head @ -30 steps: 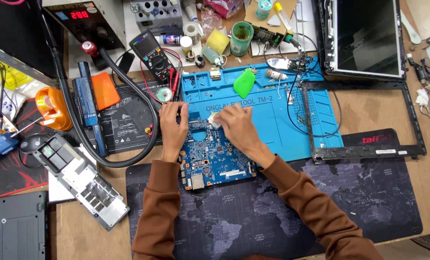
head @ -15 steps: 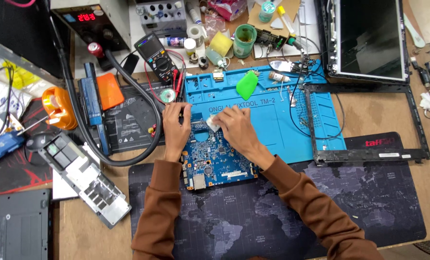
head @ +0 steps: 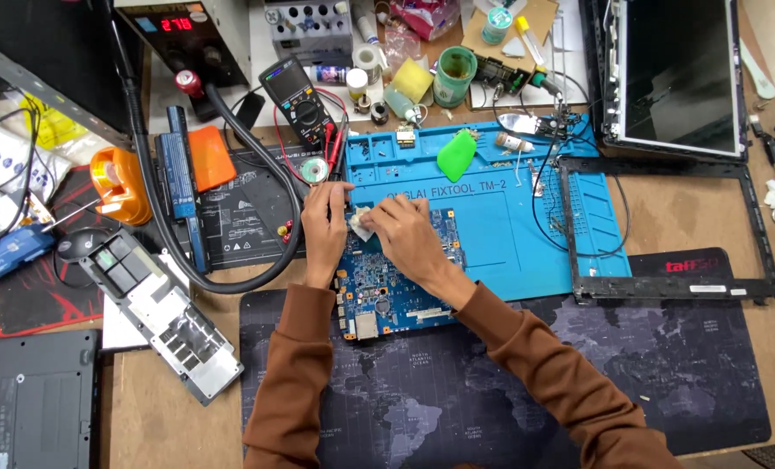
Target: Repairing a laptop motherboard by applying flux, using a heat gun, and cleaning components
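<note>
Both hands are staying on the circuit board (head: 396,287) as before, the white wipe (head: 363,224) shifting only slightly along its upper edge. At nine o'clock from the board, a grey metal bracket (head: 166,313) is lying on the table (head: 170,417). The left hand (head: 325,217) is pressing flat on the board's top left corner, fingers together, steadying it. The right hand (head: 405,233) is pinching the wipe against the board, which is lying half on the blue mat (head: 491,217). Wiping well probably means light, short strokes while holding the board firmly. At two o'clock a black screen frame (head: 674,287) is resting.
</note>
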